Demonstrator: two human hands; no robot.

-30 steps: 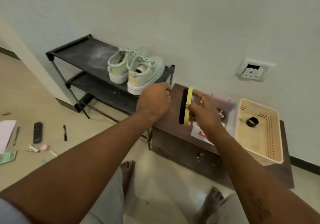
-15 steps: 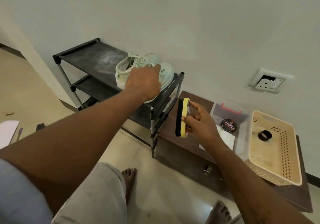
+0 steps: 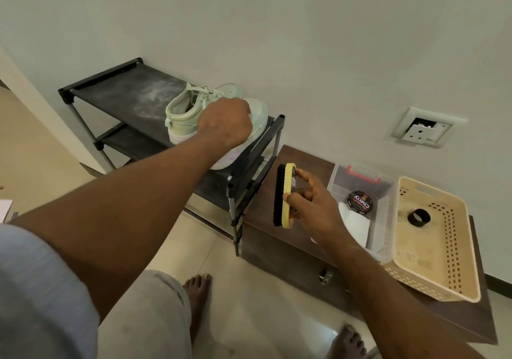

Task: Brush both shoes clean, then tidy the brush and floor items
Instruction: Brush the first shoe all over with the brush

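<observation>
Two hands in view, both busy.

Item 1, left hand (image 3: 225, 123): fingers curled down over top of nearer shoe (image 3: 257, 114), closed on it at the tongue/lace area; exact finger hold hidden by back of hand. Shoe sits on top shelf of black rack (image 3: 116, 92), toe at shelf's near-right corner. No lift visible.

Item 2, second shoe (image 3: 182, 111): just beyond/left of left hand, touching its partner, heel toward camera. Untouched.

Item 3, right hand (image 3: 313, 209): pinching yellow-backed brush (image 3: 285, 195) by its edges, thumb below, fingers across back; bristles face left toward rack. Brush held in air above wooden counter (image 3: 302, 164), apart from both shoes.

Item 4, right of right hand: clear plastic box (image 3: 388, 192) w/ polish tin (image 3: 359, 202) and white cloth (image 3: 356, 224); beyond it a beige basket (image 3: 448, 283) holding a black ring (image 3: 418, 217).

Status (judgement): early. Brush in hand, shoe gripped, bristles not yet on leather. No clean-vs-dirty difference discernible; rack top looks dusty. Left to do: brush shoe 1, shoe 2, stow brush, prob. in box or basket, then floor items. Floor at far left edge shows only a sliver of paper; rest out of frame.
</observation>
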